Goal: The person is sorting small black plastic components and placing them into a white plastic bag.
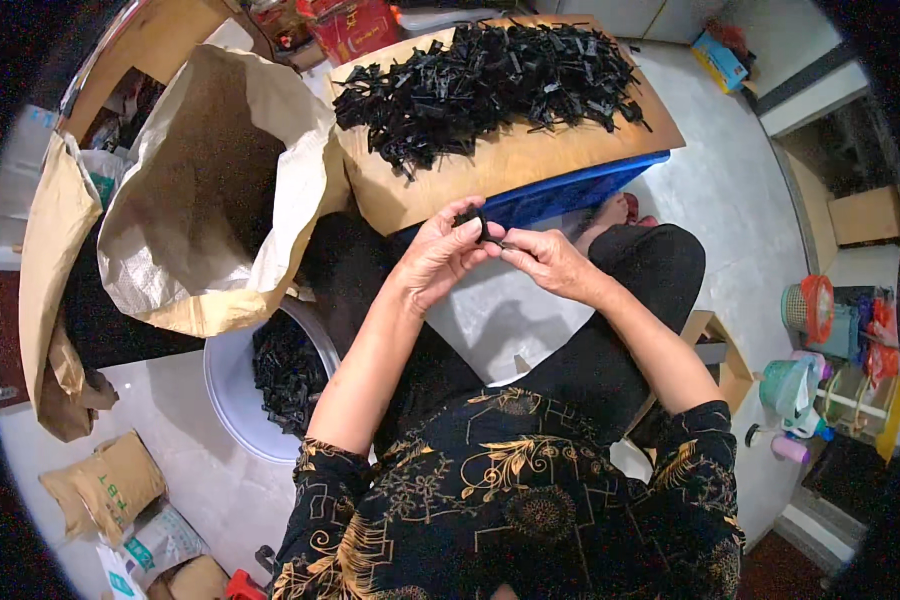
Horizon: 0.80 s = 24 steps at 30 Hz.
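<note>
A: Quick one: where was the piece, and what were the fingers doing?

B: The small black piece (484, 228) was held up between both hands, just off the near edge of the worktop (440, 183). Left hand (444, 252) had its fingers curled around it; right hand (552, 262) pinched its right end, thumb against forefinger.

A: Anything hidden?

B: Yes, left fingers covered much of it. Couldn't tell its exact shape.

A: Tips for doing it well?

B: My judgement: left worked best as the steady holder, right for the fine finger work. The piece looked thin, so light pressure was safer; a hard twist could've bent it. Tilting the covered end into view would've helped.

A: Nearby?

B: A black pile (490, 90) on the worktop, more black bits (288, 370) in the white tub (228, 395), tall sack (185, 170) beside that.
</note>
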### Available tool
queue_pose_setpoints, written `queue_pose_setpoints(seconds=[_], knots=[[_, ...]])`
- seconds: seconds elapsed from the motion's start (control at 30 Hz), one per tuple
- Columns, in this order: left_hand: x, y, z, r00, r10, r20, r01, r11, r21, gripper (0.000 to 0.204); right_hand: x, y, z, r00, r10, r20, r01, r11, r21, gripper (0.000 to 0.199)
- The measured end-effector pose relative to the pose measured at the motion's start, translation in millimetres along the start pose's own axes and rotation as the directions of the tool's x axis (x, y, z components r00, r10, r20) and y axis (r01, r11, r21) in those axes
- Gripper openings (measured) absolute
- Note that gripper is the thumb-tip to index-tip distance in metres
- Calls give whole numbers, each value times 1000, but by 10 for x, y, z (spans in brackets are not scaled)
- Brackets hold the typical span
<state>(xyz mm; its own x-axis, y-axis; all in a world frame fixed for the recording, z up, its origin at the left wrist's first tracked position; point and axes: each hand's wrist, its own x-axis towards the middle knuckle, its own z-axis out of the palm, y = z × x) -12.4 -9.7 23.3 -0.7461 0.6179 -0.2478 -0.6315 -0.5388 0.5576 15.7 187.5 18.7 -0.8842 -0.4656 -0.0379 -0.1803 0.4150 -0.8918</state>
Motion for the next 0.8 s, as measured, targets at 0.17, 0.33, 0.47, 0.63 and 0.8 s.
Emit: queue_pose_setpoints(seconds=[0.17, 0.33, 0.47, 0.63, 0.8], knots=[[-8, -44, -24, 999, 28, -14, -27, 997, 68, 51, 19, 176, 83, 1000, -24, 4, 24, 999, 27, 18], [-37, -100, -81, 987, 95, -126, -74, 984, 163, 48, 74, 70, 60, 998, 19, 56, -16, 999, -39, 19], [-13, -174, -15, 955, 137, -263, -27, 924, 383, 39, 73, 5, 70, 986, 101, -136, -84, 989, 123, 20], [15, -277, -23, 954, 165, -251, -32, 887, 461, 29, 101, -2, 134, 980, 166, -113, -144, 973, 181, 24], [54, -319, 12, 930, 212, -300, 79, 682, 727, 24, 122, 82, 168, 988, 146, -46, -138, 980, 141, 24]])
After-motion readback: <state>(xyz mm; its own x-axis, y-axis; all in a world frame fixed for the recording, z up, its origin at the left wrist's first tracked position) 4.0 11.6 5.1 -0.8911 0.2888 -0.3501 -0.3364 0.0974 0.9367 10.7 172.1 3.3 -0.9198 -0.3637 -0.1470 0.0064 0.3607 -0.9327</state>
